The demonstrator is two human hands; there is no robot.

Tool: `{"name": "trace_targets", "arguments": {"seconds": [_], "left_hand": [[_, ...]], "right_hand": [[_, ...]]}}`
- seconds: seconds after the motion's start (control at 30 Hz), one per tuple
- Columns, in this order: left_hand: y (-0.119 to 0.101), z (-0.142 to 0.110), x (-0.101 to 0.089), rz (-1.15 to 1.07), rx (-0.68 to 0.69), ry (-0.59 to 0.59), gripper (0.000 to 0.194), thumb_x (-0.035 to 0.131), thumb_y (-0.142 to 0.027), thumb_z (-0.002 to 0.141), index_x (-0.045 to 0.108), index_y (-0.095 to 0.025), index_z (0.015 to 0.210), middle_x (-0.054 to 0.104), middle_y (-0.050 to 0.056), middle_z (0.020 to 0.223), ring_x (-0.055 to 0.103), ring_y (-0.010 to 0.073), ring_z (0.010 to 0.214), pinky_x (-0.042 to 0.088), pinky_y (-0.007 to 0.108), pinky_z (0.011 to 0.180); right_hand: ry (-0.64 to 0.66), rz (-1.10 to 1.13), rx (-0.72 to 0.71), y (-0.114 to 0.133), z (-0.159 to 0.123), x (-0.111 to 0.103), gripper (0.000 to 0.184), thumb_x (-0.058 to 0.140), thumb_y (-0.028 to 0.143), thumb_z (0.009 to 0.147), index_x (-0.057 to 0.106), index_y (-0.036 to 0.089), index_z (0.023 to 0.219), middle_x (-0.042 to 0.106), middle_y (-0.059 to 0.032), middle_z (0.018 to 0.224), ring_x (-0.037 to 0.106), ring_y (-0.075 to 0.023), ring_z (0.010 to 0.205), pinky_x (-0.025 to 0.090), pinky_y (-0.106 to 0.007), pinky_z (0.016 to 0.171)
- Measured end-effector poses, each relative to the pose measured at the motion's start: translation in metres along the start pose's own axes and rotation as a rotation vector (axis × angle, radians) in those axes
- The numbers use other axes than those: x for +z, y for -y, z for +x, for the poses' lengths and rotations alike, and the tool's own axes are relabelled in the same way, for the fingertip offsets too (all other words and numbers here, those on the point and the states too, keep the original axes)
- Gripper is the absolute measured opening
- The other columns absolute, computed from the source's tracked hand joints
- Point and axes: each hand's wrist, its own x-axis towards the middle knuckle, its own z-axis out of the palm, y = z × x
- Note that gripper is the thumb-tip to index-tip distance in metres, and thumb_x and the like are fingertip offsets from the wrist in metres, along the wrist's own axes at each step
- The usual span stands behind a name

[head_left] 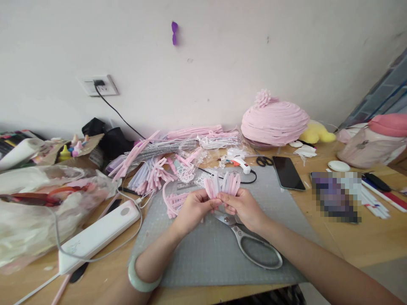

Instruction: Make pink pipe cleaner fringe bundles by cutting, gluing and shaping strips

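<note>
Between my two hands is a fan of pink and pale lilac pipe cleaners (225, 184), bent into loops that point up. My left hand (197, 207) pinches its lower left side. Thumb and fingers of my right hand (243, 205) close on its lower right side. Large grey-handled scissors (262, 254) lie on the grey cutting mat (190, 262), their blades partly hidden by my right hand. Just left of my left hand rests a small bundle of pink pipe cleaners (173, 204). White beads (203, 178) sit behind the held loops.
Bundled pipe cleaners (152, 173) and plastic bags fill the back. A glue gun (241, 164), black scissors (264, 161) and phone (288, 173) lie behind right. A pink wrapped dome (275, 123) stands by the wall. A white power strip (100, 237) with cables lies left.
</note>
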Motion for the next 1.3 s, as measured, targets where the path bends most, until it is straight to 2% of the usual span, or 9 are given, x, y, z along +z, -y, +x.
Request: {"name": "trace_targets", "arguments": {"seconds": [0.17,0.27,0.6,0.77,0.87,0.97,1.3], "left_hand": [[0.0,0.004,0.002,-0.119,0.05,-0.177,0.023,0.069,-0.035,0.062,0.059,-0.014,0.064,0.052,-0.004,0.052,0.044,0.0077,0.049,0.034,0.02,0.05],[-0.001,0.005,0.002,-0.159,0.063,-0.222,0.022,0.069,-0.034,0.061,0.06,-0.014,0.063,0.052,-0.005,0.052,0.043,0.0071,0.049,0.033,0.019,0.051],[0.009,0.007,-0.004,-0.06,0.007,-0.119,0.027,0.066,-0.041,0.067,0.064,-0.015,0.058,0.055,-0.002,0.051,0.045,0.0095,0.051,0.033,0.021,0.054],[0.006,0.006,-0.004,-0.124,-0.05,-0.108,0.027,0.07,-0.04,0.062,0.065,-0.014,0.057,0.055,-0.001,0.05,0.043,0.0087,0.048,0.031,0.021,0.05],[0.003,0.003,-0.003,-0.152,-0.104,-0.03,0.026,0.072,-0.038,0.061,0.065,-0.014,0.057,0.057,0.0,0.053,0.042,0.0075,0.047,0.03,0.021,0.048],[0.001,0.002,-0.003,-0.11,-0.152,0.036,0.026,0.07,-0.038,0.063,0.063,-0.014,0.055,0.054,-0.001,0.05,0.039,0.0061,0.043,0.026,0.02,0.043],[-0.001,-0.002,-0.002,0.113,-0.11,0.064,0.031,0.065,-0.042,0.067,0.063,-0.015,0.053,0.046,-0.003,0.044,0.034,0.0057,0.038,0.021,0.021,0.039]], "right_hand": [[-0.028,-0.078,-0.025,0.011,0.002,-0.006,0.031,0.068,0.044,0.064,0.057,0.015,0.069,0.048,0.0052,0.053,0.038,-0.0056,0.044,0.026,-0.022,0.045],[-0.071,-0.154,-0.05,0.013,0.004,-0.012,0.03,0.065,0.044,0.068,0.058,0.015,0.066,0.047,0.0054,0.048,0.037,-0.0058,0.043,0.026,-0.022,0.046],[-0.052,-0.512,-0.117,0.014,0.004,-0.014,0.032,0.057,0.044,0.074,0.056,0.016,0.058,0.046,0.0042,0.045,0.039,-0.0081,0.045,0.028,-0.023,0.047],[-0.064,-0.39,-0.144,0.012,0.005,-0.013,0.026,0.062,0.04,0.071,0.056,0.017,0.061,0.045,0.0054,0.049,0.038,-0.0083,0.048,0.028,-0.023,0.049],[-0.071,-0.262,-0.113,0.011,0.006,-0.013,0.025,0.065,0.04,0.068,0.057,0.017,0.061,0.044,0.0055,0.05,0.036,-0.0076,0.048,0.026,-0.023,0.048],[-0.025,-0.159,-0.036,0.012,0.005,-0.014,0.029,0.067,0.042,0.065,0.056,0.016,0.057,0.048,0.0039,0.051,0.038,-0.0077,0.047,0.028,-0.023,0.048],[-0.06,-0.256,-0.078,0.008,0.003,-0.015,0.034,0.065,0.042,0.068,0.055,0.016,0.05,0.048,0.0033,0.046,0.041,-0.0085,0.046,0.03,-0.024,0.048]]}}
